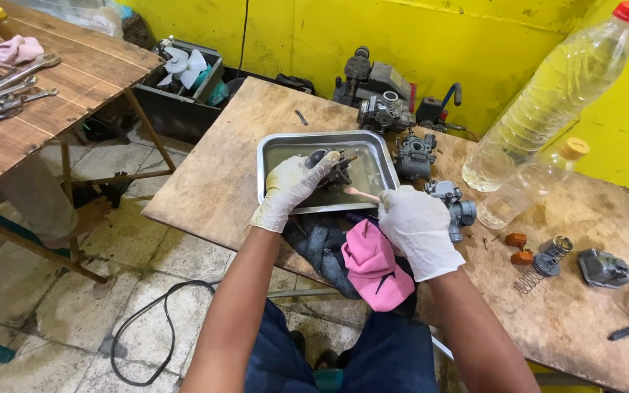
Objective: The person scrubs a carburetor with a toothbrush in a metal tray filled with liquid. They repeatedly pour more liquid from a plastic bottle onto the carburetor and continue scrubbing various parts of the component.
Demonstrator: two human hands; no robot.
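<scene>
- Clearly, the gloved left hand (290,188) is clenched around a carburetor body (335,169), held over the fluid in the steel tray (274,145); being cast metal it looks heavy, rigid and wet-slick, best gripped around its body.
- The gloved right hand (420,229), just right of it, grasps a brush (362,193) whose tip reaches toward the carburetor.

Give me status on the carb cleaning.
Done: carburetor stripped; spring and cap lie loose on the bench. In hand: left hand holds the carburetor body over the steel tray; right hand works a brush. Left: other carburetors wait beside the tray.
</scene>
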